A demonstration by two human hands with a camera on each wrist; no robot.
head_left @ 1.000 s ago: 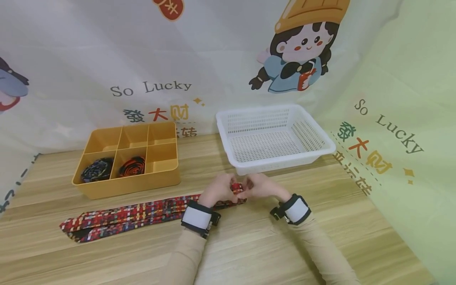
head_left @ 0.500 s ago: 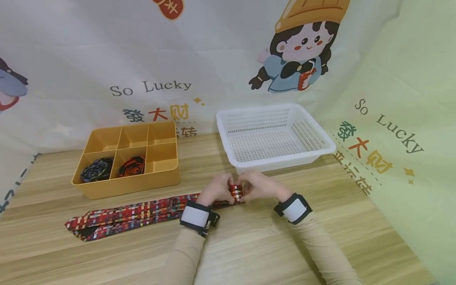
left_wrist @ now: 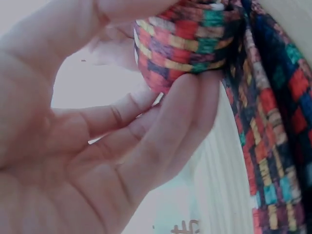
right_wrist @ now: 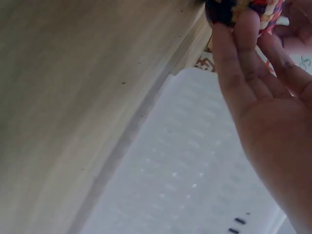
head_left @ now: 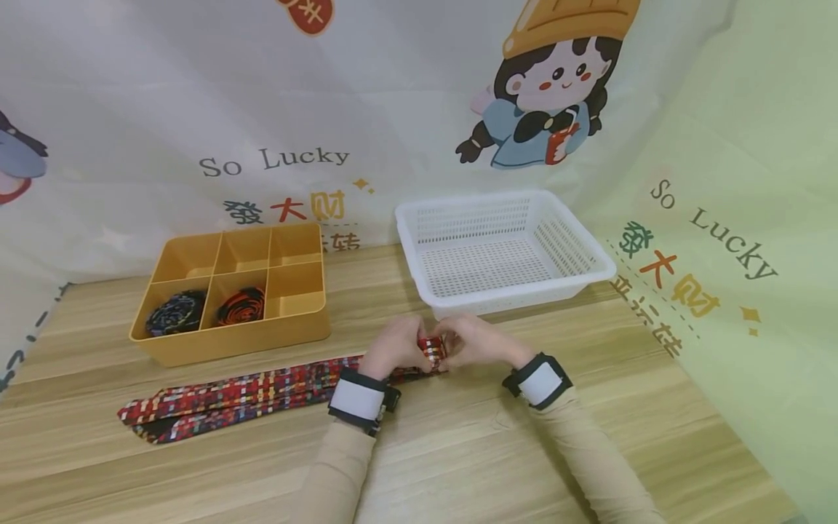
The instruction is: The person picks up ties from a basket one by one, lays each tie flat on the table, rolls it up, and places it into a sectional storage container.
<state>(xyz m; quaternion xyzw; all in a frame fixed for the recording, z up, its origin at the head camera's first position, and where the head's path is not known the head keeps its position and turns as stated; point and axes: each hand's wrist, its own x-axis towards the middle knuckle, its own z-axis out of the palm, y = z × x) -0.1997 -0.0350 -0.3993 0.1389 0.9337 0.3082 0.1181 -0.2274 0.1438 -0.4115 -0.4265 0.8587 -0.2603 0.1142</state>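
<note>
A red necktie (head_left: 275,386) with a multicoloured woven pattern lies doubled across the table, its pointed end at the left. The other end forms a small roll (head_left: 433,351) held between both hands. My left hand (head_left: 399,346) grips the roll from the left, and in the left wrist view its fingertips press against the roll's patterned side (left_wrist: 187,46). My right hand (head_left: 478,342) grips it from the right with curled fingers. In the right wrist view only the bottom of the roll (right_wrist: 241,9) shows above the fingertips.
An orange compartment box (head_left: 236,346) stands at the back left, with a dark rolled necktie (head_left: 177,313) and an orange-black rolled necktie (head_left: 242,307) in its front left and front middle compartments. Behind the hands is a white perforated basket (head_left: 524,297). A printed cloth (head_left: 393,109) hangs behind.
The tie's pointed end has slid a little to the right, and the roll shows more of its patterned face between the hands. Both hands stay almost in place.
</note>
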